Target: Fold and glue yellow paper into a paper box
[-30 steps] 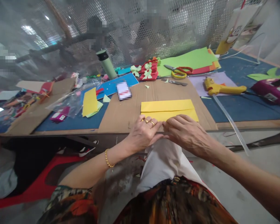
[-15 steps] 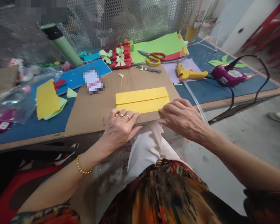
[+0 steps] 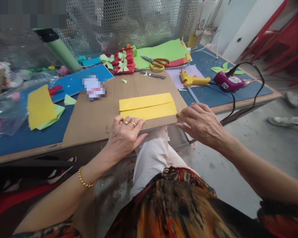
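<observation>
A folded yellow paper (image 3: 148,106) lies on a brown cardboard sheet (image 3: 94,115), with a lengthwise seam across it. My left hand (image 3: 126,134) rests at the cardboard's front edge, its curled fingertips at the paper's lower left edge and its thumb apart, pointing right. My right hand (image 3: 200,122) is at the paper's lower right corner, fingers bent and pressed together; whether they grip anything is hidden.
Behind the cardboard are scissors (image 3: 157,64), a small blade (image 3: 157,76), red bundles with green bows (image 3: 124,61) and green sheets (image 3: 164,53). A yellow glue gun (image 3: 193,79) and purple box (image 3: 228,81) sit right; yellow paper (image 3: 41,107) lies left.
The view has shifted, moving the table things leftward. My right hand has slid right, from the paper's lower edge to its corner. My left hand stays near the lower left edge.
</observation>
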A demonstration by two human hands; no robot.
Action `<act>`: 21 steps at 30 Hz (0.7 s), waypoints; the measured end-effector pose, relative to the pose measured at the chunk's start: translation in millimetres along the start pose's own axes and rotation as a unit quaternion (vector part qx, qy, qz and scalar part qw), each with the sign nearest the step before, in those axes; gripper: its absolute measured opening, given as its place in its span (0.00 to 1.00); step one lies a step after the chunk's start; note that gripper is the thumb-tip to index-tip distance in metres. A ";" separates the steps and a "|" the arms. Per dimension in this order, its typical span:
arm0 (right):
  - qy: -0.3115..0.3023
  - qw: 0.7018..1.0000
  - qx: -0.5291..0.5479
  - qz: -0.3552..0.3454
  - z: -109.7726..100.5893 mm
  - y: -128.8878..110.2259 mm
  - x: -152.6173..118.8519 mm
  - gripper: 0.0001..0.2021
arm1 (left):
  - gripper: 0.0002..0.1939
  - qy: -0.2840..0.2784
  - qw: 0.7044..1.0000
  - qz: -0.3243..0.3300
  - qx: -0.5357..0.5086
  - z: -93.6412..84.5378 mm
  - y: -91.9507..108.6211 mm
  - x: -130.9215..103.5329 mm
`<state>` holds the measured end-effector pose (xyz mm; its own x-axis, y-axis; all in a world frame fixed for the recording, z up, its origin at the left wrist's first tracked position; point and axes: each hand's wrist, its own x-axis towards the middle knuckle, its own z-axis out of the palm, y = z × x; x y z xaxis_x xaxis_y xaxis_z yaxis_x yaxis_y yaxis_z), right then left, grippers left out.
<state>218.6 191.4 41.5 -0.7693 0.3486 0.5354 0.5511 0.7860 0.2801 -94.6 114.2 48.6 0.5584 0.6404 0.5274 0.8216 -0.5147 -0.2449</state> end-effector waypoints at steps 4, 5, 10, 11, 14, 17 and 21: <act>0.014 0.999 -0.024 0.031 -12.1 2.5 0.0 0.16 | 0.14 0.016 1.000 0.004 0.001 3.6 1.8 -0.5; 0.017 0.999 -0.015 0.043 -11.7 -0.7 3.5 0.16 | 0.14 0.019 1.000 0.004 0.002 4.2 2.4 -0.7; 0.004 0.995 0.102 -0.011 17.0 -37.2 27.0 0.35 | 0.15 0.011 1.000 -0.007 0.010 3.8 6.3 -2.1; -0.003 0.991 0.130 -0.027 23.7 -44.6 28.7 0.38 | 0.16 0.008 1.000 -0.010 0.011 3.2 7.1 -2.4; -0.017 0.986 0.164 -0.013 35.0 -56.0 23.4 0.38 | 0.16 0.005 1.000 -0.017 0.018 1.6 9.3 -3.6; -0.003 0.988 0.151 0.010 35.0 -52.4 10.5 0.33 | 0.17 0.003 0.999 -0.026 0.020 0.6 11.6 -6.0; 0.007 0.992 0.126 0.030 31.3 -45.8 0.4 0.31 | 0.17 -0.006 0.998 -0.055 0.019 -1.6 13.6 -14.5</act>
<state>182.9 171.5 3.9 -0.7329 0.3923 0.5557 0.4959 0.8674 0.0416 -91.7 97.0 39.0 0.4659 0.6992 0.5423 0.8816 -0.4193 -0.2167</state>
